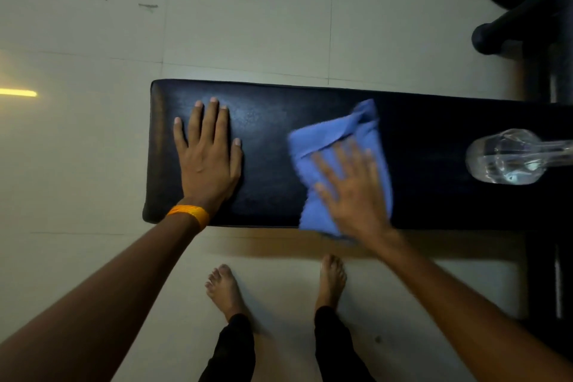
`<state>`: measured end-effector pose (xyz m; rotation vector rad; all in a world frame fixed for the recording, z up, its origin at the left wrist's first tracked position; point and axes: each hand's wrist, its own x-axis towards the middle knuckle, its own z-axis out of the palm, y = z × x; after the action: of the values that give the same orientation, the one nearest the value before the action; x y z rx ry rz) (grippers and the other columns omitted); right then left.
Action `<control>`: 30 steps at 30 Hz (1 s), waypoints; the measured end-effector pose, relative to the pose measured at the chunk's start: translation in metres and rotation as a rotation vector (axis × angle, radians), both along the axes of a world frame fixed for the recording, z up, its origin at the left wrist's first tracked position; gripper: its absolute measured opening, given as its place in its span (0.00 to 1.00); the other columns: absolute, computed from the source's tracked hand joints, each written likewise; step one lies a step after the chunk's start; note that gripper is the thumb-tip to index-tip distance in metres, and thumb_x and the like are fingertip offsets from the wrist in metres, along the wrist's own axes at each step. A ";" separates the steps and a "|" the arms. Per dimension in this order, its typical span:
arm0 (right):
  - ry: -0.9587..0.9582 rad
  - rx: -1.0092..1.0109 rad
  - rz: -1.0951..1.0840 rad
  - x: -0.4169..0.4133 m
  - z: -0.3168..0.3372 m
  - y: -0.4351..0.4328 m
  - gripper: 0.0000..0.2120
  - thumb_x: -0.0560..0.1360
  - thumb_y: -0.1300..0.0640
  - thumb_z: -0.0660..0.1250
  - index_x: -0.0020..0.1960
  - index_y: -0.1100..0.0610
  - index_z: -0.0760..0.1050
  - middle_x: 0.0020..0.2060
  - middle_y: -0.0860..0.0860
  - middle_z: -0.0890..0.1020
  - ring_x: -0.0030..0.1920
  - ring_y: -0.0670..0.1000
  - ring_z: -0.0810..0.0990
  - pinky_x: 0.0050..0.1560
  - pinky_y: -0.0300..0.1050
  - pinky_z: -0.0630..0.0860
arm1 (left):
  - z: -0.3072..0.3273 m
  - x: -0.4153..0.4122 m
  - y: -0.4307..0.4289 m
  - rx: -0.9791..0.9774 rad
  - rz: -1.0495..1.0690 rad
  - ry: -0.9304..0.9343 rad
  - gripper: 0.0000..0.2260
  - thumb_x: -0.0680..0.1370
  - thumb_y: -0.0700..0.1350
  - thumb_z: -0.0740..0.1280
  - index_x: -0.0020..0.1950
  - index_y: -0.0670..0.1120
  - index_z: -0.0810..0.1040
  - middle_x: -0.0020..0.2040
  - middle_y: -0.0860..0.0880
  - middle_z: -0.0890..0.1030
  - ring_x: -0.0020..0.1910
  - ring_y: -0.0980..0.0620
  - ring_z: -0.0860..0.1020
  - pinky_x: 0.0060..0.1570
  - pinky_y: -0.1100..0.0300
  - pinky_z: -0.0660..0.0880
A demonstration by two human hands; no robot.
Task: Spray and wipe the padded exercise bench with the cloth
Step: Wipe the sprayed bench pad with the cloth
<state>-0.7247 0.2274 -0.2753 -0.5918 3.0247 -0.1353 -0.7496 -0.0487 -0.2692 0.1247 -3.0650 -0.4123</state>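
while left hand (207, 156) lies flat near bench (273, 133) end, right hand (350, 186) spread on cloth (335, 133) overhanging near edge

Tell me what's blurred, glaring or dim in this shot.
Head view: the right hand and the blue cloth under it are smeared by motion blur; the left hand, flat on the black bench pad, is sharp. Lighting is dim overall, with soft sheen on the pad's left end, a yellow streak at the left edge, and highlights on the clear bottle.
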 end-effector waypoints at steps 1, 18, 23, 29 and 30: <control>-0.006 0.030 -0.123 -0.014 0.001 0.023 0.26 0.83 0.41 0.47 0.80 0.45 0.55 0.79 0.56 0.60 0.80 0.59 0.55 0.78 0.63 0.52 | 0.000 0.000 0.001 0.000 -0.003 -0.005 0.27 0.83 0.52 0.54 0.79 0.41 0.64 0.81 0.42 0.62 0.81 0.40 0.57 0.78 0.34 0.49; -0.045 0.022 -0.096 -0.036 0.005 0.056 0.26 0.84 0.42 0.45 0.81 0.44 0.52 0.81 0.52 0.53 0.81 0.57 0.49 0.78 0.64 0.51 | 0.011 -0.002 0.011 -0.020 0.016 -0.104 0.27 0.82 0.50 0.53 0.79 0.39 0.63 0.81 0.40 0.60 0.81 0.39 0.56 0.77 0.32 0.47; 0.060 0.015 -0.666 0.009 0.011 0.044 0.27 0.84 0.39 0.47 0.81 0.46 0.52 0.81 0.52 0.53 0.81 0.58 0.50 0.78 0.64 0.51 | 0.018 0.003 0.036 0.020 -0.030 -0.094 0.26 0.81 0.49 0.54 0.77 0.39 0.65 0.80 0.39 0.64 0.80 0.38 0.59 0.76 0.30 0.50; -0.022 -0.001 -0.044 0.000 0.010 0.086 0.27 0.84 0.41 0.48 0.81 0.46 0.53 0.81 0.51 0.54 0.81 0.56 0.49 0.78 0.62 0.53 | 0.028 0.022 0.103 0.107 -0.236 -0.048 0.25 0.81 0.49 0.54 0.75 0.38 0.68 0.77 0.38 0.68 0.77 0.37 0.65 0.74 0.31 0.57; -0.015 -0.019 -0.137 -0.007 0.011 0.103 0.27 0.84 0.41 0.49 0.81 0.46 0.53 0.81 0.51 0.54 0.81 0.55 0.49 0.79 0.61 0.52 | 0.028 0.024 0.115 0.110 -0.276 -0.053 0.25 0.81 0.49 0.53 0.75 0.38 0.68 0.77 0.39 0.68 0.77 0.38 0.65 0.74 0.31 0.58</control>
<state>-0.7320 0.3300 -0.2643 -0.3820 3.0512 -0.1743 -0.7257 0.0660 -0.2408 -0.2926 -3.1182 -0.5997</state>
